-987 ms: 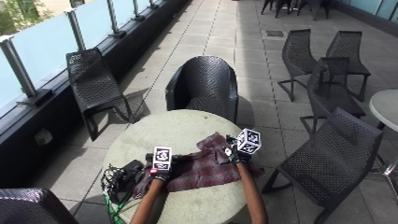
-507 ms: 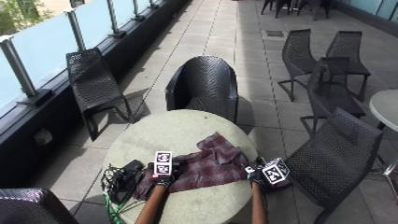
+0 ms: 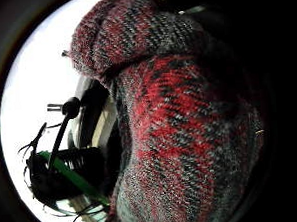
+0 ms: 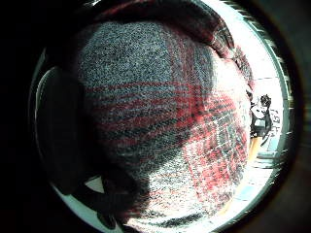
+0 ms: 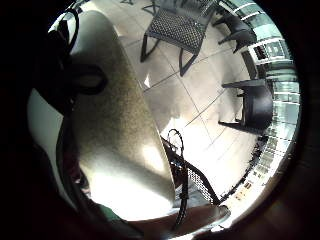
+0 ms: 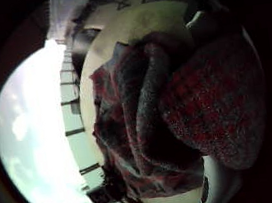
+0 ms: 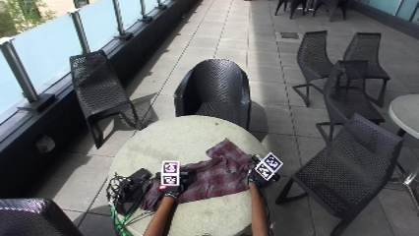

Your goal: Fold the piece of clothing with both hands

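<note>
Round table [image 7: 177, 142] on tiled terrace, chairs [image 7: 216, 91] around; both hands grip plaid garment [image 7: 216, 172].

The piece of clothing [image 7: 213, 172] is a red and grey checked garment of woven cloth. It lies crumpled, not flat, on the round table, in the half nearer to the person. One corner points toward 1 o'clock; the opposite end, toward 8 o'clock, is bunched up in folds.

Black wicker chairs [image 7: 216, 91] ring the round stone table [image 7: 177, 142] on the tiled terrace. A black device with tangled cables [image 7: 128, 187] lies at the table's left edge.
</note>
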A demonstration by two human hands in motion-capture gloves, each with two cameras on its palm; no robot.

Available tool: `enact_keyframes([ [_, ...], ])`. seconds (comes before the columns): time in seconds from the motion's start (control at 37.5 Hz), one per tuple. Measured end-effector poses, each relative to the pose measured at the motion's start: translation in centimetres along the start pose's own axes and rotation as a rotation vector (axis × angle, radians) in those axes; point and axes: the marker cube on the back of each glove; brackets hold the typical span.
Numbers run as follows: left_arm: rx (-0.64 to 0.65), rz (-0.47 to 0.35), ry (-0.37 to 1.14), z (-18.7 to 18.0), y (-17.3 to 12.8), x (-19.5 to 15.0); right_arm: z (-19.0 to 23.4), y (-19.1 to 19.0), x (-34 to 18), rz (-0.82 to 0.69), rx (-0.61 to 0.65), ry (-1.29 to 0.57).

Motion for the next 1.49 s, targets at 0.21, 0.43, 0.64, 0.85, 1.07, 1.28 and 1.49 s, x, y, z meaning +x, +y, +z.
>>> enact_keyframes([
  [0.21, -0.189, -0.005, 0.008, 0.6, 1.8, -0.1, -0.4, -0.2, -0.6, 0.008, 0.133, 0.000],
  [0.43, -0.069, -0.020, 0.033, -1.7, 0.6, -0.5, -3.7, 2.3, -3.8, -0.143, 0.131, -0.232],
  [0.64, 0.125, -0.084, 0.145, -7.1, -1.2, -3.5, -3.4, 4.8, -12.5, -0.457, 0.239, -0.297],
  [0.85, 0.220, -0.156, 0.148, -10.7, -0.2, -8.7, 1.0, 14.9, -22.5, -0.894, 0.256, -0.188],
  [1.07, 0.253, -0.284, 0.159, -12.1, 2.2, -14.0, 9.4, 23.7, -27.0, -1.158, 0.309, -0.004],
  [1.28, 0.252, -0.338, 0.204, -12.1, 3.6, -16.5, 16.5, 28.1, -29.7, -1.308, 0.467, 0.119],
  [1.49, 0.217, -0.307, 0.145, -9.6, 2.7, -16.5, 16.3, 28.5, -26.0, -1.375, 0.228, 0.315],
])
